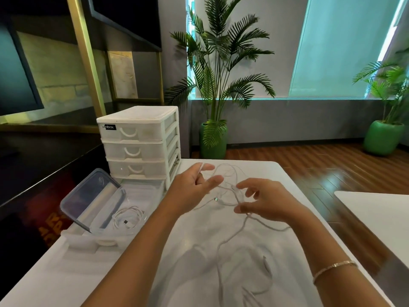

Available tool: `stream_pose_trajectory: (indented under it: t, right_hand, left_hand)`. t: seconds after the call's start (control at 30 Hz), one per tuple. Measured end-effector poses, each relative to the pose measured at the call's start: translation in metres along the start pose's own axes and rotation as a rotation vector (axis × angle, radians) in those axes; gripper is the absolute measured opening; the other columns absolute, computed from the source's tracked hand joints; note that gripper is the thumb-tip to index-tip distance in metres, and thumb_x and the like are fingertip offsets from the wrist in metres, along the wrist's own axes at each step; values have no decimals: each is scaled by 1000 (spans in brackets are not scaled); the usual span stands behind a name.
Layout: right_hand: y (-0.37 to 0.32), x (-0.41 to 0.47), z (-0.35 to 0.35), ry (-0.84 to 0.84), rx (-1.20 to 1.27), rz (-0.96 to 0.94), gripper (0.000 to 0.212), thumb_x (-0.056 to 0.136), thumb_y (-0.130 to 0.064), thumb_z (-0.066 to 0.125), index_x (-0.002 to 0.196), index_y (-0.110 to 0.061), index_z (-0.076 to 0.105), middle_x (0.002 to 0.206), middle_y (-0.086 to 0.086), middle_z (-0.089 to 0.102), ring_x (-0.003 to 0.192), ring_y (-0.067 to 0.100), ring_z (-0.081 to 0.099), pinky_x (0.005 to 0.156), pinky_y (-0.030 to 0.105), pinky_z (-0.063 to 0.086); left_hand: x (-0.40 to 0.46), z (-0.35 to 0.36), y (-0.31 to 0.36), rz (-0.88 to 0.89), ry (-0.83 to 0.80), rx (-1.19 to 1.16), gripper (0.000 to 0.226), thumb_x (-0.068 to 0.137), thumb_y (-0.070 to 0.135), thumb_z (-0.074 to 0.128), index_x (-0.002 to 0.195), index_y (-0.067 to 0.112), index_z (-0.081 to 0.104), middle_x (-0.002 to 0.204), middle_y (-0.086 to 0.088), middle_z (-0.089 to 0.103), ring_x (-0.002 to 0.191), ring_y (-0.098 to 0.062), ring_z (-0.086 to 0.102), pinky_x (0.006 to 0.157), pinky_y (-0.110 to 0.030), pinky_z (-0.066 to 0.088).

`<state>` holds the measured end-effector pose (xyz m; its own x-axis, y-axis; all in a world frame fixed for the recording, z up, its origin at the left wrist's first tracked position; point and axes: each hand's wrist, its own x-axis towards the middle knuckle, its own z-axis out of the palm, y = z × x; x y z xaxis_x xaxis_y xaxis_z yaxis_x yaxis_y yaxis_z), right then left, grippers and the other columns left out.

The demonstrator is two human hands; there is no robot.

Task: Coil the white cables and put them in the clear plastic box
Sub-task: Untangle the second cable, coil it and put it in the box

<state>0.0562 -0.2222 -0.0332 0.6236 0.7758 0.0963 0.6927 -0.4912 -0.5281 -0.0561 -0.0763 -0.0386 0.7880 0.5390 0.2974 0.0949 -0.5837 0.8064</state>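
- The loose white cable (230,227) runs mostly from the centre of the frame down toward the bottom edge, its long trailing strand lying on the white table (221,273) in slack bends, with tangled loops lifted between my hands at mid-frame.
- It is thin, pale and limp; a small metal plug end (216,198) hangs just below my left fingers.
- My left hand (194,187) is centre-left, fingers half curled, pinching a strand of the cable between thumb and forefinger near the top of the loops.
- My right hand (263,200) is centre-right, fingers spread and loosely curved, with the cable passing under them; I cannot tell whether it truly grips the strand. A thin bracelet (334,268) sits on that wrist.
- A second white cable (128,217), already coiled, lies in the clear plastic box (141,227) at lower left, its lid (93,198) propped open.
- A small white drawer unit (139,142) stands just behind the box.
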Motion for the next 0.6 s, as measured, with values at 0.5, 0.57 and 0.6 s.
stream_pose_trajectory:
  t: [0.5,0.57,0.6]
  right_hand:
    - [-41,-25,32,-141,-46,236,30,85,-38,63,71,-11,67,64,0,69,55,12,64,65,22,53]
    - [-38,-17,26,-60,27,260,24,90,-28,58,84,-9,70,78,4,72,50,12,61,60,22,53]
    - [-37,-15,20,-15,83,267,22,91,-26,57,91,-8,70,83,5,71,45,11,56,53,20,50]
  left_hand:
    - [11,-29,34,133,180,22,16,83,33,65,85,17,64,72,12,55,69,-4,50,55,-9,38]
    - [12,-42,33,107,275,14,15,84,33,64,84,18,63,74,10,56,72,-6,52,60,-16,42]
    - [12,-50,32,98,319,27,14,84,33,65,82,19,62,74,9,57,72,-7,52,60,-19,42]
